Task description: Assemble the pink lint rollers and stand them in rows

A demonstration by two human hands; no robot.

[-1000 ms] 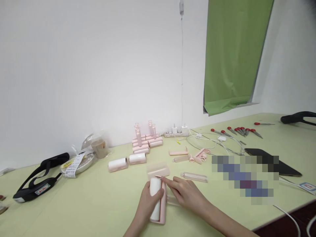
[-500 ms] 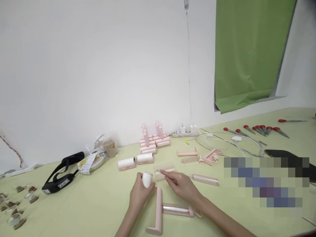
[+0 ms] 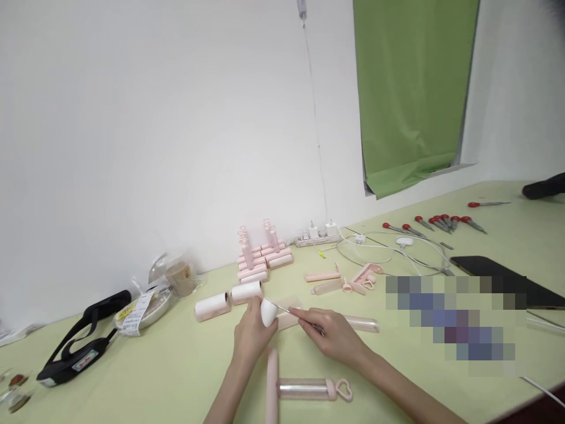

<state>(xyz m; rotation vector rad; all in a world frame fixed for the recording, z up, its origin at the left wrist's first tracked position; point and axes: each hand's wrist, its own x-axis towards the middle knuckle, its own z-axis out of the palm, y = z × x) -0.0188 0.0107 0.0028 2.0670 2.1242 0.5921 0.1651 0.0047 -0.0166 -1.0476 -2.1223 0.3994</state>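
Observation:
My left hand point(image 3: 253, 330) is closed around a white paper lint roll point(image 3: 269, 312), held tilted above the table. In my right hand point(image 3: 329, 330) are thin metal tweezers point(image 3: 285, 308), pinched between the fingers. Their tip points left and reaches the upper edge of the roll; whether it touches, I cannot tell. Below my hands lies a pink lint roller frame point(image 3: 272, 388) joined to a clear tube handle point(image 3: 304, 388) with a heart-shaped loop point(image 3: 344, 390). Partly hidden behind my hands is a clear wrapper or tube point(image 3: 289, 320).
Two white rolls point(image 3: 212, 307) point(image 3: 246, 292) lie beyond my left hand. Pink rollers point(image 3: 253, 265) are stacked by the wall. Loose pink parts point(image 3: 323, 275), a clear tube point(image 3: 362, 323), cables point(image 3: 388, 259), a power strip point(image 3: 318, 239) and red-ended tools point(image 3: 436, 222) lie rightward. A black strap point(image 3: 83, 335) sits left.
The roll in my left hand has tilted, and the tweezers' tip has come to its upper edge. The view has shifted, so the table things appear further left.

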